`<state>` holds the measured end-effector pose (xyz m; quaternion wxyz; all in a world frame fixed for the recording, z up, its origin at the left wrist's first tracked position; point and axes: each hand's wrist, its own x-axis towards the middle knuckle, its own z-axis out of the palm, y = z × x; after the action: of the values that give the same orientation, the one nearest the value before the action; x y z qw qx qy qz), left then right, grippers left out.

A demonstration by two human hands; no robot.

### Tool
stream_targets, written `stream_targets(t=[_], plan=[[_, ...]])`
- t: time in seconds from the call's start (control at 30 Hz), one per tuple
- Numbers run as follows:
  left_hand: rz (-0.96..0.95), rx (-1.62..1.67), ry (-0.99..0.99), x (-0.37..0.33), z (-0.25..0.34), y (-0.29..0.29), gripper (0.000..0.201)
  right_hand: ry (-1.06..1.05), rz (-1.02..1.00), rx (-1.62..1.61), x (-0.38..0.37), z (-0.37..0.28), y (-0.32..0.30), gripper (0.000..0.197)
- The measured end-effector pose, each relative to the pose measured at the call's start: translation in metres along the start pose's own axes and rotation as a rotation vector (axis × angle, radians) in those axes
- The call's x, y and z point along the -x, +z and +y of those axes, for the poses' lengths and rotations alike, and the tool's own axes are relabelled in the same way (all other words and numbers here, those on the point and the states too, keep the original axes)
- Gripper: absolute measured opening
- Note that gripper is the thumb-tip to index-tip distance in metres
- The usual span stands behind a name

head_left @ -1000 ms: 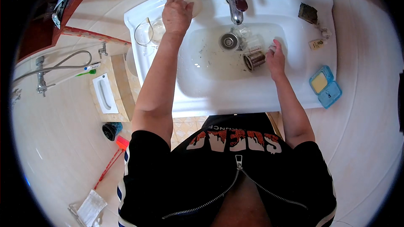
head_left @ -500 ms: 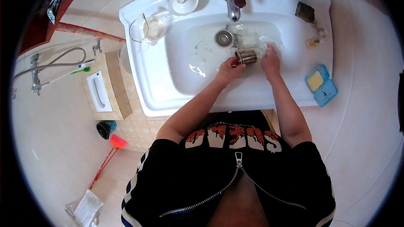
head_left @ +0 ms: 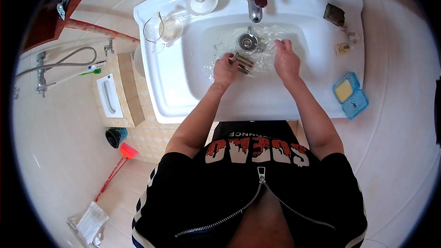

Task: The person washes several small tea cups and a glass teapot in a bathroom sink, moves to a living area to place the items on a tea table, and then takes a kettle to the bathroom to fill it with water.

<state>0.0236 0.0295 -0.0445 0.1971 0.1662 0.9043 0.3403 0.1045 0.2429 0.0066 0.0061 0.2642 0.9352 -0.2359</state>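
My left hand (head_left: 225,70) is closed around a cylindrical metal tea strainer (head_left: 244,63), held tilted low in the white sink (head_left: 174,98). Just beyond it lies the round metal drain (head_left: 248,42), with rippling water around it. My right hand (head_left: 287,62) hovers over the right part of the basin, apart from the strainer. Its fingers are curled together, and whether anything is between them cannot be made out. Above the drain hangs the faucet (head_left: 255,2). Dark bits float in the shallow water.
A glass pitcher (head_left: 153,28) and a white lid (head_left: 202,2) stand on the sink's left rim. At right are a dark scouring pad (head_left: 334,14), a small pale packet (head_left: 342,49) and an open blue soap box (head_left: 350,94). A tissue box (head_left: 109,95) is further left.
My left hand has carried the strainer leftward, away from my right hand. My right hand has moved slightly left and its fingers have curled in. The water is now rippling strongly.
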Motion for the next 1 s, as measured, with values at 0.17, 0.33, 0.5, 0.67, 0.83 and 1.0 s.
stream_targets(t=[0.17,0.33,0.5,0.67,0.83,1.0], plan=[[0.181,-0.215,0.048,0.001,0.018,-0.014,0.038,0.008,-0.348,0.258,-0.02,-0.029,-0.007,0.081],[0.385,-0.119,0.453,0.022,0.058,-0.018,0.041,0.038,-0.404,0.323,-0.012,-0.005,0.008,0.082],[-0.485,0.384,-0.05,0.045,0.044,0.026,0.044,0.112,-0.257,0.17,0.014,0.009,0.006,0.08],[-0.388,0.955,-0.484,0.022,0.037,0.029,0.055,0.474,-0.563,-0.771,0.021,0.033,0.003,0.056],[-0.65,1.124,-0.445,0.011,0.045,0.019,0.069,0.881,-0.782,-1.376,0.022,0.043,0.005,0.038],[-0.411,1.136,-0.124,0.035,0.078,0.023,0.058,0.953,-0.855,-1.527,0.025,0.034,0.021,0.032]])
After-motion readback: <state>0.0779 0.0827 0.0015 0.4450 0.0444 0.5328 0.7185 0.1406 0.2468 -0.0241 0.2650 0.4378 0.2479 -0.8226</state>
